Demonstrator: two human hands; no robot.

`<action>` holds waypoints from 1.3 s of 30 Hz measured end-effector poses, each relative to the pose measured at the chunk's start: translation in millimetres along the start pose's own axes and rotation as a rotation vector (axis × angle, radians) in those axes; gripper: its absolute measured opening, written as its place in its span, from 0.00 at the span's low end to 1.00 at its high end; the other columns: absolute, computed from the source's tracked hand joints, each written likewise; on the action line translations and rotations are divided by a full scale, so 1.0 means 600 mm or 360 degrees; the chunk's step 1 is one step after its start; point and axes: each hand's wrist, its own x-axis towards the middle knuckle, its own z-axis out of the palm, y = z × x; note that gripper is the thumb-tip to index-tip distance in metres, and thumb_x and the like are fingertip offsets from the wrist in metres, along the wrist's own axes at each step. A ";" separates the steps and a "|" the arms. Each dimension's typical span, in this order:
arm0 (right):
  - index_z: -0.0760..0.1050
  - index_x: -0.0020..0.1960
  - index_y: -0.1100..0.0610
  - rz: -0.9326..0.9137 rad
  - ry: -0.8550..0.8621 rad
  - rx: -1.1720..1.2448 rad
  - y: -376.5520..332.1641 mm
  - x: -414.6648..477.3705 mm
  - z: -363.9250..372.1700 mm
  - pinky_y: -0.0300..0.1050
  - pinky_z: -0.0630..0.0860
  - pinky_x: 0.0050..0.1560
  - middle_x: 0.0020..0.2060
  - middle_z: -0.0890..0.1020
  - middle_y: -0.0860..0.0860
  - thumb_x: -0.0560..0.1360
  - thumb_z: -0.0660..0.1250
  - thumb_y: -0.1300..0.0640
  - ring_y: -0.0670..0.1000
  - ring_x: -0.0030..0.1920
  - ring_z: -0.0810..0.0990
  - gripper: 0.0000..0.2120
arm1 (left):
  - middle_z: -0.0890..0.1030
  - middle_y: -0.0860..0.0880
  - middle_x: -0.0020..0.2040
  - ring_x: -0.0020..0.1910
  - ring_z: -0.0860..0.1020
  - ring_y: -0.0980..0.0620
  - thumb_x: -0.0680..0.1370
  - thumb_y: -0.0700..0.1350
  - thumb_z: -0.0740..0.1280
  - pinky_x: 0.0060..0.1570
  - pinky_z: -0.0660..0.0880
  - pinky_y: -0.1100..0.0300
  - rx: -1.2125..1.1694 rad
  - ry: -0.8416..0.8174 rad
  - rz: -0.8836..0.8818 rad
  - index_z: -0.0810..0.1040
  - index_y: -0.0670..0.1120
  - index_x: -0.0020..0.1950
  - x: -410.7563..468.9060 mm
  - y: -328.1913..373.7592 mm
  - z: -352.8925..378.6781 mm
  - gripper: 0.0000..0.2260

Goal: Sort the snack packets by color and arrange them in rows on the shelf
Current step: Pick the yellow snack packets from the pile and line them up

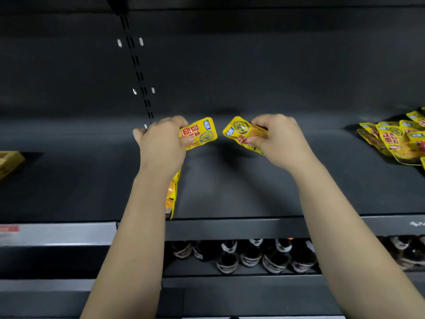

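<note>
A brown carton (9, 163) sits at the far left of the dark shelf (230, 192). The left hand (161, 143) curls thumb and fingers round one end of a yellow packet (202, 133), held printed face up just above the shelf; its long axis runs roughly level, blue-logo end pointing right toward the centre. Another yellow packet (172, 194) shows beside that forearm at the shelf's front edge, and whether it lies there or hangs from the hand cannot be told. The right hand (278, 139) pinches a second yellow packet (241, 132), which slants from upper left down to lower right with its logo end pointing left, so the two nearly meet nose to nose. At the far right a loose heap of yellow packets (395, 139) overlaps at odd angles. Dark bottles (253, 256) stand on the tier below. No finished row is in view and only yellow is visible, so the sorting looks barely begun, with the heap still to be laid out
</note>
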 end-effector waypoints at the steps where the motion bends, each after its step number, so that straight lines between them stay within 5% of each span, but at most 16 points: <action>1: 0.79 0.46 0.52 0.0003 -0.0003 -0.0015 -0.009 0.002 0.009 0.46 0.69 0.41 0.35 0.76 0.48 0.73 0.71 0.57 0.56 0.44 0.72 0.03 | 0.81 0.51 0.51 0.52 0.76 0.46 0.76 0.47 0.69 0.50 0.56 0.53 -0.0001 -0.0002 0.0016 0.77 0.52 0.54 0.003 -0.011 -0.002 0.07; 7: 0.78 0.44 0.54 0.0049 0.0012 -0.0099 -0.046 0.025 0.045 0.48 0.72 0.43 0.38 0.75 0.49 0.72 0.72 0.57 0.56 0.45 0.73 0.04 | 0.80 0.51 0.51 0.53 0.76 0.46 0.77 0.48 0.69 0.47 0.52 0.55 -0.0005 -0.0030 0.0056 0.77 0.52 0.54 0.022 -0.064 -0.011 0.07; 12: 0.72 0.36 0.58 0.0250 0.0020 0.0149 -0.066 0.063 0.054 0.44 0.65 0.33 0.29 0.71 0.48 0.70 0.75 0.55 0.48 0.32 0.69 0.13 | 0.80 0.51 0.51 0.52 0.76 0.46 0.77 0.49 0.69 0.48 0.53 0.55 -0.0033 -0.0030 0.0037 0.77 0.52 0.55 0.039 -0.091 -0.014 0.08; 15: 0.78 0.41 0.60 0.0437 -0.0075 0.0412 -0.065 0.094 0.077 0.42 0.74 0.38 0.35 0.81 0.49 0.66 0.78 0.55 0.48 0.36 0.78 0.11 | 0.80 0.51 0.50 0.51 0.76 0.47 0.77 0.49 0.69 0.49 0.54 0.54 -0.0048 -0.0017 0.0041 0.77 0.51 0.55 0.045 -0.101 -0.014 0.07; 18: 0.80 0.49 0.61 0.0657 -0.0289 0.0778 -0.060 0.118 0.109 0.57 0.82 0.50 0.46 0.85 0.56 0.65 0.79 0.61 0.55 0.46 0.85 0.15 | 0.80 0.51 0.50 0.51 0.76 0.47 0.77 0.49 0.69 0.50 0.54 0.54 -0.0067 -0.0007 0.0038 0.77 0.51 0.55 0.051 -0.106 -0.015 0.08; 23: 0.78 0.54 0.64 0.0774 -0.0398 0.0886 -0.067 0.135 0.150 0.50 0.82 0.42 0.47 0.84 0.57 0.68 0.76 0.65 0.55 0.45 0.84 0.15 | 0.80 0.50 0.50 0.51 0.76 0.46 0.77 0.48 0.68 0.49 0.54 0.54 -0.0070 0.0016 0.0072 0.77 0.51 0.55 0.068 -0.098 -0.020 0.07; 27: 0.77 0.39 0.58 0.0681 -0.0325 0.0578 -0.063 0.142 0.177 0.49 0.78 0.50 0.45 0.84 0.57 0.65 0.80 0.57 0.56 0.47 0.83 0.12 | 0.81 0.49 0.51 0.52 0.76 0.45 0.77 0.49 0.68 0.51 0.55 0.53 -0.0056 0.0022 0.0109 0.77 0.52 0.56 0.083 -0.086 -0.019 0.08; 39: 0.81 0.49 0.58 0.0714 -0.0215 0.0495 -0.055 0.141 0.219 0.47 0.78 0.50 0.46 0.84 0.54 0.67 0.78 0.50 0.54 0.49 0.82 0.16 | 0.80 0.51 0.50 0.51 0.76 0.47 0.77 0.50 0.69 0.51 0.55 0.53 -0.0030 -0.0034 0.0117 0.77 0.52 0.55 0.079 -0.087 0.008 0.07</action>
